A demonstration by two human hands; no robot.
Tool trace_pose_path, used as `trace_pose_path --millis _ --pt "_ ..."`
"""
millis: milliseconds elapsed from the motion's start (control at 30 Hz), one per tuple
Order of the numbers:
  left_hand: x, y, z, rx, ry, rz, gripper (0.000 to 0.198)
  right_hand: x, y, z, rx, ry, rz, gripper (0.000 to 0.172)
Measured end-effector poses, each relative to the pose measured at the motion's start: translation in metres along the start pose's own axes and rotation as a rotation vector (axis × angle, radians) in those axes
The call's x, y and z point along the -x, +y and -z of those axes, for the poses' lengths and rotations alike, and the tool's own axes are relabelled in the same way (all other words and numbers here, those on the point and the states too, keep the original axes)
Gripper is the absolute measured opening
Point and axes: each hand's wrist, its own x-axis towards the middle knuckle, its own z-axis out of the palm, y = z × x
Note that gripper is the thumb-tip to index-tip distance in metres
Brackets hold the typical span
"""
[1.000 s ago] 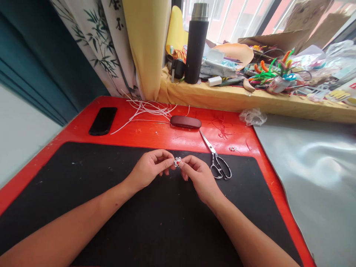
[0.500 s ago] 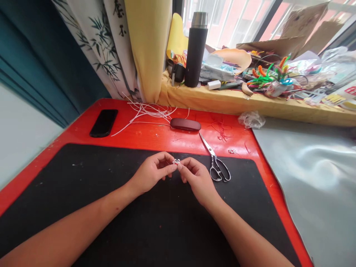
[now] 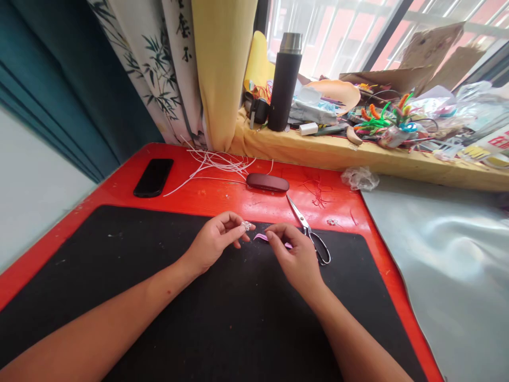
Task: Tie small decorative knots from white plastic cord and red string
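Observation:
My left hand (image 3: 217,239) pinches a small white looped cord piece (image 3: 246,226) between thumb and forefinger, its other fingers loosely curled. To the right, my right hand (image 3: 292,249) has thumb and forefinger pressed together; whatever is between them is too small to make out. Behind its fingertips, a slim purple object (image 3: 261,237) shows on the black mat (image 3: 222,318), partly covered by the hand. Scissors (image 3: 301,218) lie just beyond the right hand, blades pointing away, with one handle loop partly hidden.
On the red table (image 3: 207,199) are a black phone (image 3: 154,178), white cords (image 3: 222,162), a maroon case (image 3: 268,182), red thread scraps (image 3: 317,192) and a small beaded bit (image 3: 332,222). A black flask (image 3: 285,82) stands on the cluttered sill. A grey sheet (image 3: 445,254) covers the right side.
My hands have moved apart, and the white looped piece stays in the left hand. The right hand has shifted right, and the purple object has come into sight. The view has tilted slightly.

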Motion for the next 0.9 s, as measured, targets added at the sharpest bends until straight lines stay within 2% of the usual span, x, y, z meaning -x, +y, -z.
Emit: trace_pose_path --millis 100,233,433,500,700,800,900 --pt "0.000 0.000 0.001 0.024 -0.007 0.016 0.028 -0.005 0.004 0.010 0.248 0.017 0.069 0.014" --pt "0.000 -0.001 0.003 0.032 0.022 0.015 0.029 -0.008 0.014 0.017 0.542 -0.084 0.148 0.015" --pt "-0.002 0.001 0.004 0.070 0.052 0.038 0.031 -0.009 0.023 0.017 0.774 -0.221 0.184 0.004" --pt "-0.003 0.002 0.004 0.076 0.044 0.047 0.031 -0.009 0.023 0.015 0.786 -0.231 0.199 0.006" --pt "-0.002 0.003 0.003 0.093 0.041 0.045 0.028 -0.006 0.016 0.010 0.530 -0.210 0.143 0.012" --pt "-0.002 0.003 0.004 0.122 0.027 0.076 0.027 -0.005 0.013 0.009 0.276 -0.193 -0.034 0.018" --pt "-0.002 0.002 0.005 0.128 0.021 0.086 0.027 -0.006 0.010 0.008 -0.018 -0.226 -0.252 0.031"
